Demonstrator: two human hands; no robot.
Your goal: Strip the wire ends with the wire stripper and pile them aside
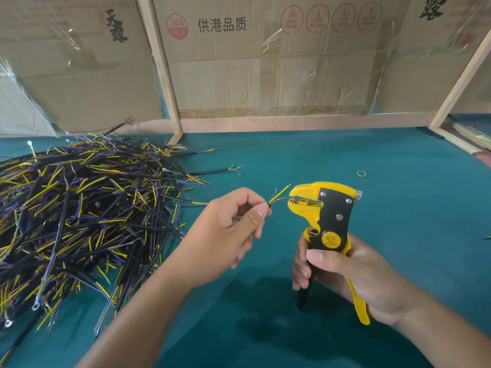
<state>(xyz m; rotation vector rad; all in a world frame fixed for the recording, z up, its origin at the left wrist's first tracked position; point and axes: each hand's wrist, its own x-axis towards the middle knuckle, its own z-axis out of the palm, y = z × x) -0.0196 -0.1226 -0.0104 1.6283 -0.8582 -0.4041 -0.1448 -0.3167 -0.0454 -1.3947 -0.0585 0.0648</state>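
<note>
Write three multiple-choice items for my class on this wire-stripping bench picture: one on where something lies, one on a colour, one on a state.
1. Where is the wire pile?
A. On the person's left
B. Behind the cardboard boxes
C. Under the wire stripper

2. What colour is the table cover?
A. Red
B. Teal
C. White

3. How does the wire stripper stand?
A. Lying on the table
B. Buried in the pile
C. Held upright, its jaws apart

Answers: 1 A, the pile lies on the table's left side; 2 B, teal shows all around the hands; 3 C, the right hand grips its handles while the left hand pinches a wire end close to the jaws.
</note>
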